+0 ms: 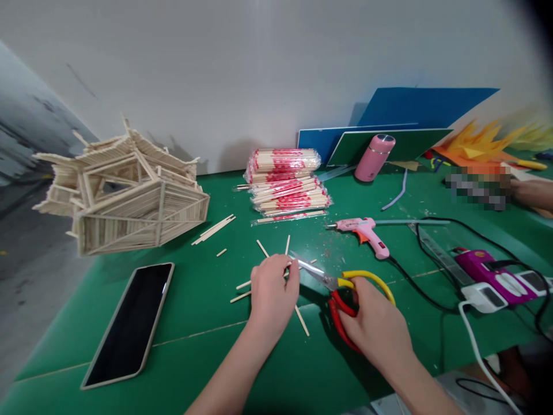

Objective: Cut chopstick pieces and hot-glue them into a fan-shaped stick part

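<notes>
Between the fingertips of my closed left hand (274,288) is a thin wooden stick, its held part mostly covered. My right hand (380,323) grips scissors (330,282) with one red and one yellow handle. Their blades are slightly parted and point left, the tips right beside my left fingertips. Several light wooden sticks (302,321) fan out on the green table around and under my left hand. Farther left lie a few more sticks (216,229) and a short cut piece (222,252).
A stick-built house model (142,216) stands at left, behind a phone (129,323). Plastic-wrapped chopstick packs (289,193) lie at the back. Rightward are a pink glue gun (352,226) with its cord, a pink bottle (375,158), a power strip (486,295) and another person's arm (533,193).
</notes>
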Action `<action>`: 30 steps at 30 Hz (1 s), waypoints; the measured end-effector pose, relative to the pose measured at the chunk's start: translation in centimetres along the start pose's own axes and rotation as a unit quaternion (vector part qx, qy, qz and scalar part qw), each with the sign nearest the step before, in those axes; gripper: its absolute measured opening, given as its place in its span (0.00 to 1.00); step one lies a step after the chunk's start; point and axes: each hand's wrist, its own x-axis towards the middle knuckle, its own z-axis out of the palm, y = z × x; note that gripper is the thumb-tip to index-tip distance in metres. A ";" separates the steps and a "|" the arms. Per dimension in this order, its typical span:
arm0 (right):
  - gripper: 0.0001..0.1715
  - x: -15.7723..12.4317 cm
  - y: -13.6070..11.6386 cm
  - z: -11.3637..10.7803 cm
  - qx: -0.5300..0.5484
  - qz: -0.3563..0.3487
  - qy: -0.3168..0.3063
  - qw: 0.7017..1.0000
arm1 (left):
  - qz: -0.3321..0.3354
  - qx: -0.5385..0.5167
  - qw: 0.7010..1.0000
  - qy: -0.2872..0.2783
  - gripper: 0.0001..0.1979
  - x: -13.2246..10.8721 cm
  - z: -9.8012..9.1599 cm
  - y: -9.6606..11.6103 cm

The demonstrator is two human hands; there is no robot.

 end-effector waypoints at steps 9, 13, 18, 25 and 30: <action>0.24 1.7 3.6 0.8 0.015 0.054 0.005 0.998 | 0.022 0.233 0.969 -0.082 0.14 -0.3 -2.8 -3.6; 0.24 1.8 4.7 0.6 -0.008 0.041 0.051 0.998 | 0.007 0.250 0.961 -0.116 0.17 0.4 -2.4 -6.4; 0.13 2.2 2.5 0.1 0.053 -0.057 0.124 0.989 | 0.006 0.224 0.964 -0.140 0.17 1.3 -1.6 -8.5; 0.09 4.5 -3.2 2.9 0.155 -0.153 0.009 0.976 | 0.024 0.145 0.982 -0.115 0.15 0.9 -1.6 -9.7; 0.09 5.4 -3.7 3.8 0.155 -0.156 -0.020 0.975 | 0.024 0.109 0.993 -0.049 0.13 -0.1 -2.0 -9.7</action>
